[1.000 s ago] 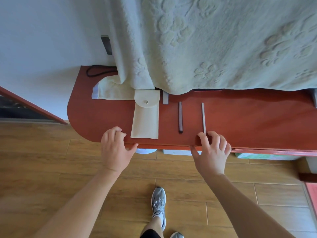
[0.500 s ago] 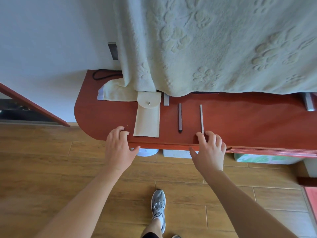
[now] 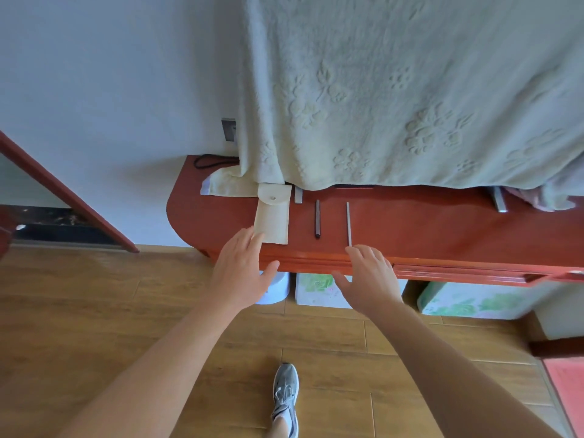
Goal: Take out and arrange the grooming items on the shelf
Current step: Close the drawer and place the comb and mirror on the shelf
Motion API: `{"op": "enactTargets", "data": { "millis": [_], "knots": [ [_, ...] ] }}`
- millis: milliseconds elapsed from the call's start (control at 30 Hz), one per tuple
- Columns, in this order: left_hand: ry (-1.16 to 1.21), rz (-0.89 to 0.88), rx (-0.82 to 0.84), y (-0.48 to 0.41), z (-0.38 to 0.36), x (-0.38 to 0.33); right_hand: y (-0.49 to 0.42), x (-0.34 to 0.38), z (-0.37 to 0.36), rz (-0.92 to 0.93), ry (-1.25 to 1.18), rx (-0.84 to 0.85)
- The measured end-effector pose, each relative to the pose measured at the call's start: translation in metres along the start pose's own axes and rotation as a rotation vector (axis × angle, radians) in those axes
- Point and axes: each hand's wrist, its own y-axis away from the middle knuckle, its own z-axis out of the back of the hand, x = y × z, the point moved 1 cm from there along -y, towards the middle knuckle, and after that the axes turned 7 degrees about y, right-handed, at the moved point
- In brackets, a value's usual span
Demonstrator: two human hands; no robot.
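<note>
A cream pouch (image 3: 273,216) with a snap flap lies flat on the red-brown shelf (image 3: 442,229). To its right lie a short metal piece (image 3: 298,195), a dark slim tool (image 3: 317,218) and a thin silver file (image 3: 348,223), all parallel. My left hand (image 3: 241,273) hovers at the shelf's front edge, fingers spread, its fingertips at the pouch's lower left corner. My right hand (image 3: 369,279) is spread open just below the silver file's near end. Neither hand holds anything.
A pale green embossed towel (image 3: 395,99) hangs over the back of the shelf. A folded cloth (image 3: 227,186) and a black cable (image 3: 208,159) lie at the shelf's left end. Boxes (image 3: 319,289) and a white container (image 3: 275,287) stand underneath. My shoe (image 3: 286,390) is on the wooden floor.
Both hands have lifted off the shelf's front edge. The left hand moved right toward the pouch's corner; the right hand drew back slightly. The view shifted, showing more of the shelf.
</note>
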Motion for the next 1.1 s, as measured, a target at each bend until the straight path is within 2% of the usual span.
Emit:
{"op": "enactTargets", "data": {
  "millis": [333, 533, 900, 1100],
  "knots": [
    [-0.011, 0.017, 0.091, 0.054, 0.055, -0.063, 0.074, -0.003, 0.086, 0.02, -0.007, 0.016],
    [-0.033, -0.038, 0.103, 0.062, 0.077, -0.089, 0.099, -0.011, 0.114, -0.002, 0.007, -0.028],
    [-0.038, -0.19, 0.161, 0.03, 0.077, -0.146, 0.126, -0.046, 0.134, -0.169, -0.025, -0.068],
    [-0.055, -0.243, 0.185, 0.022, 0.057, -0.209, 0.142, -0.109, 0.139, -0.207, -0.044, -0.092]
  ]
}}
